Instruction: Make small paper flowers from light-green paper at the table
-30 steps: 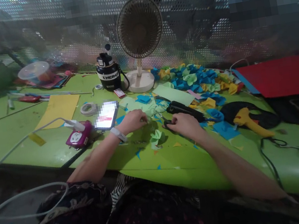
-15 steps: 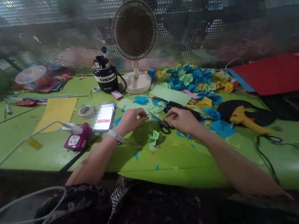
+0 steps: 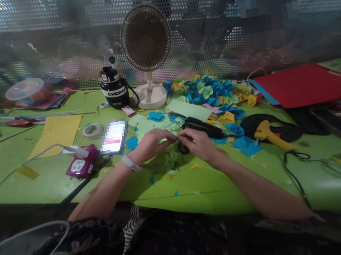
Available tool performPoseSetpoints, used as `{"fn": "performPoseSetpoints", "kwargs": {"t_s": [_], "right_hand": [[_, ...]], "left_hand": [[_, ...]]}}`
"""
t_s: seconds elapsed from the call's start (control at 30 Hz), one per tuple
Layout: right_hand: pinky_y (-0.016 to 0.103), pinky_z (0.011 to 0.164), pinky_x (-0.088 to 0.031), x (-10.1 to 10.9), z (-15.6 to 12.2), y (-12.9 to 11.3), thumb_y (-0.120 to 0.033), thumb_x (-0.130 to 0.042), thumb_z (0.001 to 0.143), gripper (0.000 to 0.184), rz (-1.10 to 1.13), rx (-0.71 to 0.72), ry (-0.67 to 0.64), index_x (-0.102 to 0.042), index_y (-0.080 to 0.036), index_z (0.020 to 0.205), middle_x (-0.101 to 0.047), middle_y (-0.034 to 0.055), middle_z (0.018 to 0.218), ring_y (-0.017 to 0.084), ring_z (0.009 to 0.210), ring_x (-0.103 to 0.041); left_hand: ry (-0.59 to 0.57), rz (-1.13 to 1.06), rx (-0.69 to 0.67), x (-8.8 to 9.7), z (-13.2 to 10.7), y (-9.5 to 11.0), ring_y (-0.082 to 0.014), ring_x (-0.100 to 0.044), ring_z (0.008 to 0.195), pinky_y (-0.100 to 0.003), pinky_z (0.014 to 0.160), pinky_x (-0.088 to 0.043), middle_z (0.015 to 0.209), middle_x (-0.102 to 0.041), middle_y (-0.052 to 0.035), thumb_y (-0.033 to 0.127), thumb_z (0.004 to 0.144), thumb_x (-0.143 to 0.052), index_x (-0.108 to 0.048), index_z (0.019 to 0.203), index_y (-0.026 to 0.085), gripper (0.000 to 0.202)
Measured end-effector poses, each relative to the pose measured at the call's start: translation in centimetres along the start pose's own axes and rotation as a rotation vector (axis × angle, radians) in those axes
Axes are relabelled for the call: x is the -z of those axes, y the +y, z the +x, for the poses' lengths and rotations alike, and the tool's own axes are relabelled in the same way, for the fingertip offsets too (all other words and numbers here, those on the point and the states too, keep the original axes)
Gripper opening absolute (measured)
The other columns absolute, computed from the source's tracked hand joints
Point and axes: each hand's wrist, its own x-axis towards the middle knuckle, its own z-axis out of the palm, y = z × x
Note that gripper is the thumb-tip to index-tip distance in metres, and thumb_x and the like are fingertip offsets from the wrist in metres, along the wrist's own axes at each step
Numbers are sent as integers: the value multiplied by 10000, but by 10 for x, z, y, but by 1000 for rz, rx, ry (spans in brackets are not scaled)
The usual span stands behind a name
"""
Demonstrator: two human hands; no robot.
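Note:
My left hand (image 3: 151,144), with a white band on its wrist, is closed in a pinch on a small light-green paper piece (image 3: 168,137) above the green table (image 3: 21,185). My right hand (image 3: 198,143) is closed on black-handled scissors (image 3: 182,147), whose blades point at the left hand's fingertips. The two hands nearly touch. A folded green paper shape (image 3: 172,160) lies on the table just below them. Small paper scraps lie around it.
A desk fan (image 3: 145,41) and a black jug (image 3: 114,91) stand behind. A phone (image 3: 114,137), purple power socket (image 3: 81,165) and tape roll (image 3: 91,130) lie left. Right: black stapler (image 3: 203,126), folded-paper pile (image 3: 213,89), yellow glue gun (image 3: 269,134), red sheet (image 3: 306,84).
My right hand lifted the scissors off the table and brought them left to the left hand's fingertips. The left hand stayed in its pinch.

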Motion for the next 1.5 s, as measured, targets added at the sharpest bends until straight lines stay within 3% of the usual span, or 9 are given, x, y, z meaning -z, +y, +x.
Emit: {"fn": "performPoseSetpoints", "kwargs": {"t_s": [0.1,0.3,0.63,0.93,1.17,1.5], "right_hand": [[302,766,-476,0,-2,-1,-374,-482,964,249,-94,65,55,-649,-203,895,-711,68,875,195,813,-652],[304,758,-490,5,-1,-5,-454,-431,975,326,-186,-22,107,-640,-218,896,-706,66,833,203,806,-663],[292,765,-485,6,-1,-7,-391,-440,973,285,-208,26,161,-630,-207,866,-710,73,833,196,800,-665],[294,725,-487,6,-1,-9,-415,-444,963,305,-214,19,192,-637,-208,849,-718,70,816,188,744,-655],[295,710,-496,5,-2,-12,-423,-447,953,301,-193,-51,211,-641,-223,838,-714,54,783,187,702,-654],[296,651,-495,7,-1,-12,-446,-485,928,298,-133,-102,253,-641,-217,819,-688,39,717,177,615,-625]], "left_hand": [[17,-117,119,-2,-1,1,-152,-685,832,-285,782,-531,914,-749,-56,264,908,-596,-696,958,189,135],[40,-192,291,-3,-1,0,-166,-687,844,-303,810,-531,924,-749,-63,293,857,-644,-699,960,185,160],[-15,-252,349,-2,1,-2,-160,-680,768,-303,768,-533,851,-752,-64,333,855,-636,-730,888,170,190],[-9,-522,482,-7,1,-4,-160,-697,780,-324,791,-563,860,-749,-92,351,826,-660,-697,895,139,226],[-5,-703,581,-7,1,-2,-147,-705,786,-329,814,-574,859,-750,-85,344,804,-701,-673,905,133,236],[29,-745,633,-3,2,0,-157,-713,787,-316,771,-589,841,-747,-85,337,802,-711,-679,870,135,216]]}}
